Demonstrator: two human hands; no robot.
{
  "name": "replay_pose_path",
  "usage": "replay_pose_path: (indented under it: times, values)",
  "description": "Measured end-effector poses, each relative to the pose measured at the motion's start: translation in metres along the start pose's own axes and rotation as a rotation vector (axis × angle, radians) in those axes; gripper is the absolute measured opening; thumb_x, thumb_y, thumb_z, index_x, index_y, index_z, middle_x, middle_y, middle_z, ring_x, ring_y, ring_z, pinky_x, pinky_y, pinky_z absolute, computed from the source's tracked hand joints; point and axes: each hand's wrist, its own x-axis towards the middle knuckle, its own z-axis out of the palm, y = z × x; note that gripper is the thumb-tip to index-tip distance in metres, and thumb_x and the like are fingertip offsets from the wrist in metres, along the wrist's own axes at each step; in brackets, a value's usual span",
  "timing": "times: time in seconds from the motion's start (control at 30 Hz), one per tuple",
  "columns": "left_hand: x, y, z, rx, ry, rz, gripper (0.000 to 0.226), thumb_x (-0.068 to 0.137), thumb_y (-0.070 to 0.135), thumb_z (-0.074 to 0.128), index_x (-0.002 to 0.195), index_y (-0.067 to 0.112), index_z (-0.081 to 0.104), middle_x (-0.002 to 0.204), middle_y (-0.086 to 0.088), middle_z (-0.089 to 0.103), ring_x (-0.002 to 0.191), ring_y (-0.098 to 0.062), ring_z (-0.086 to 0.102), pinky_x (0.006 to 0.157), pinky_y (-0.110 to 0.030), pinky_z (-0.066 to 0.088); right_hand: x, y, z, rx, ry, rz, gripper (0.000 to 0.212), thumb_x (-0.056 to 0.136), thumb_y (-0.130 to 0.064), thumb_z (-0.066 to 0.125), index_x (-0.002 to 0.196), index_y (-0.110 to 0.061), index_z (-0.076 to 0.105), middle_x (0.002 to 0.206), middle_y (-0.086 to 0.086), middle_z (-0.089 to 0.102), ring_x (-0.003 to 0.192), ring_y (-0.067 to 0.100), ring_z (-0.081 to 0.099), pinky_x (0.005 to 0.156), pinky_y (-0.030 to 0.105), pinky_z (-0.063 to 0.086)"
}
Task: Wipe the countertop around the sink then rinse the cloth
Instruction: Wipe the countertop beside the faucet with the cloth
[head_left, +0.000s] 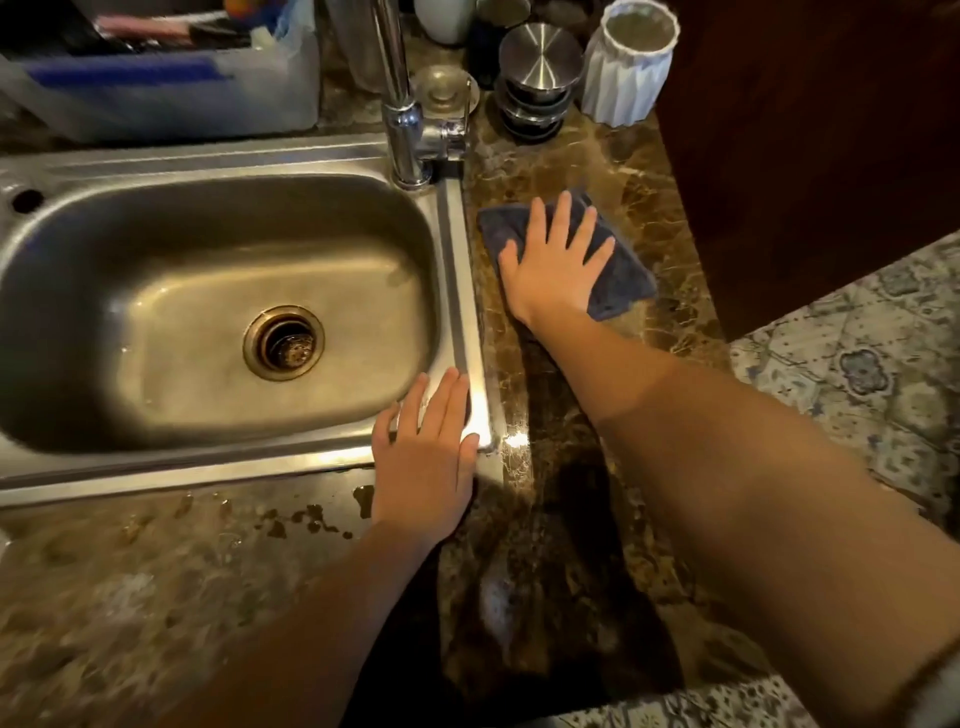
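Note:
A dark blue cloth (621, 270) lies flat on the brown marble countertop (665, 208) just right of the steel sink (462, 291). My right hand (553, 262) presses down on the cloth with its fingers spread, covering its left half. My left hand (423, 457) rests flat on the sink's front right corner, fingers together, holding nothing. Water drops (306, 519) sit on the counter in front of the sink. The basin looks wet, with a drain (284, 343) in its middle.
A chrome faucet (402, 119) stands at the sink's back right corner. Behind the cloth are stacked steel bowls (537, 78) and a white ribbed cup (631, 62). A plastic bin (171, 88) sits at the back left. A dark wooden cabinet (810, 145) borders the counter on the right; patterned floor (862, 374) lies beyond.

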Motion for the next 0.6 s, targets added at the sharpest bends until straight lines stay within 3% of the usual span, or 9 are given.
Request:
replay_pose_path:
  times: [0.2, 0.43, 0.6]
  values:
    - [-0.002, 0.001, -0.004, 0.022, 0.040, 0.032, 0.053, 0.096, 0.033, 0.032, 0.144, 0.014, 0.040, 0.150, -0.001, 0.041, 0.138, -0.025, 0.037, 0.101, -0.045, 0.035, -0.047, 0.020, 0.007, -0.043, 0.010, -0.230, 0.059, 0.099, -0.047, 0.025, 0.153, -0.024, 0.016, 0.161, 0.006, 0.008, 0.147, 0.034, 0.002, 0.115, 0.061, 0.004]
    - [-0.001, 0.002, -0.004, 0.016, 0.039, 0.020, 0.054, 0.094, 0.034, 0.030, 0.143, 0.015, 0.040, 0.148, -0.003, 0.043, 0.135, -0.026, 0.039, 0.100, -0.043, 0.030, -0.200, 0.059, 0.026, -0.063, 0.018, -0.233, 0.059, 0.095, -0.046, 0.026, 0.149, -0.023, 0.030, 0.157, 0.007, 0.026, 0.145, 0.034, 0.019, 0.111, 0.060, 0.022]
    - [-0.002, 0.002, -0.004, -0.003, 0.028, 0.009, 0.054, 0.094, 0.036, 0.031, 0.143, 0.016, 0.042, 0.147, -0.002, 0.044, 0.135, -0.026, 0.039, 0.100, -0.044, 0.032, -0.261, 0.078, 0.030, -0.174, -0.073, -0.381, 0.061, 0.090, -0.047, 0.033, 0.147, -0.024, 0.031, 0.157, 0.007, 0.026, 0.145, 0.039, 0.016, 0.104, 0.063, 0.023]
